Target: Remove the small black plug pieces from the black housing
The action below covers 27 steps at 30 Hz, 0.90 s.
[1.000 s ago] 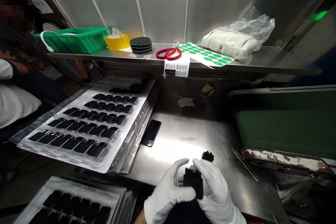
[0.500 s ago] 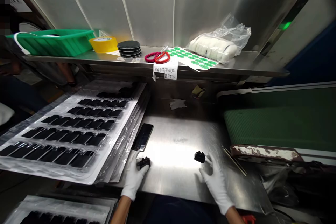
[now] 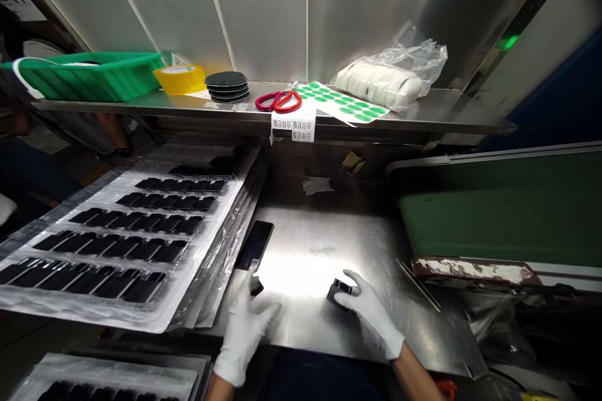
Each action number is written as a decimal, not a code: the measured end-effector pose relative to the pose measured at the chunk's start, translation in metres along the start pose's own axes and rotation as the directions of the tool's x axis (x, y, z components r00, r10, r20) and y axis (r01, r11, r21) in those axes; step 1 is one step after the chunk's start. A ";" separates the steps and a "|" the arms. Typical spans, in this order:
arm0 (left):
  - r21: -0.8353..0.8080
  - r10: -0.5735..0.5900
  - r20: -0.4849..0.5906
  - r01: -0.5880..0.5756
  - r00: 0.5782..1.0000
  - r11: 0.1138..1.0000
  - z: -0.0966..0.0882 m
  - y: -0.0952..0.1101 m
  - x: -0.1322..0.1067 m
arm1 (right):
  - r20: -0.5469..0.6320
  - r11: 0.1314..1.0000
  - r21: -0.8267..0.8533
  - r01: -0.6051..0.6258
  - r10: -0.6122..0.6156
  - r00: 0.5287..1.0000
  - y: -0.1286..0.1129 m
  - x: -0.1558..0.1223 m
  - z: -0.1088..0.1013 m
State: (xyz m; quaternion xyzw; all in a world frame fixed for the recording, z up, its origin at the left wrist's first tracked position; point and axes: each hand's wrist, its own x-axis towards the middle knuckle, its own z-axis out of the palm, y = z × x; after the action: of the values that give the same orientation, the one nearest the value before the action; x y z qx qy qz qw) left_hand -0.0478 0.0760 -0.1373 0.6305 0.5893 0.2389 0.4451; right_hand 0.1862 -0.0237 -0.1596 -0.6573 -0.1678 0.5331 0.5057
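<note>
My left hand (image 3: 247,332), in a white glove, is over the near left of the metal bench (image 3: 305,319). Its thumb stands apart from the fingers. A small black part (image 3: 256,287) shows just beyond it, half hidden by the fingers; whether they touch cannot be made out. On the other side, my right hand (image 3: 369,310), also gloved, has its thumb and fingers closed round a second small black part (image 3: 338,293). A black phone-like slab (image 3: 254,244) lies flat beyond my left hand.
Stacked clear trays (image 3: 174,307) of black pieces stand at left. A green conveyor belt (image 3: 493,213) runs at right, near thin rods (image 3: 418,285). The shelf (image 3: 226,114) bears a green bin (image 3: 98,81), yellow tape (image 3: 180,80), red-handled scissors (image 3: 278,100) and a bag of white material (image 3: 380,83).
My right hand has moved left and closed round its black part, which has shifted left and turned. My left thumb has come away from the other black part, and the hand has lowered slightly.
</note>
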 end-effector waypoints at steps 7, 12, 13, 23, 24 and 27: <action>-0.351 -0.049 0.538 0.276 0.842 0.895 0.007 0.099 -0.067 | 0.249 0.977 0.135 -0.163 0.125 0.960 -0.086 -0.083 0.034; -0.386 0.085 0.119 -0.033 0.989 0.922 0.002 0.118 -0.084 | 0.248 0.947 0.248 -0.203 0.140 0.959 -0.108 -0.107 0.039; -0.434 0.129 0.095 -0.076 0.987 0.898 0.003 0.118 -0.086 | 0.230 0.947 0.255 -0.197 0.138 0.963 -0.108 -0.110 0.040; -0.696 0.119 0.060 -0.044 0.991 0.717 0.004 0.140 -0.092 | 0.299 0.995 0.065 0.082 -0.098 0.949 -0.098 -0.128 0.024; -0.690 0.099 0.070 -0.023 0.993 0.723 0.003 0.141 -0.091 | 0.315 0.985 0.075 0.158 -0.174 0.933 -0.096 -0.128 0.020; -0.670 0.038 0.133 0.061 0.990 0.740 -0.004 0.143 -0.087 | 0.282 0.920 0.024 0.390 -0.381 0.881 -0.091 -0.125 0.016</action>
State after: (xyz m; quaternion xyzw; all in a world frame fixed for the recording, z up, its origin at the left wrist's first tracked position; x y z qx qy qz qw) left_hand 0.0078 0.0074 0.0044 0.4388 0.4351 0.3886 0.6835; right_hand 0.1550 -0.0713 -0.0152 -0.5367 -0.3739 0.5067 0.5615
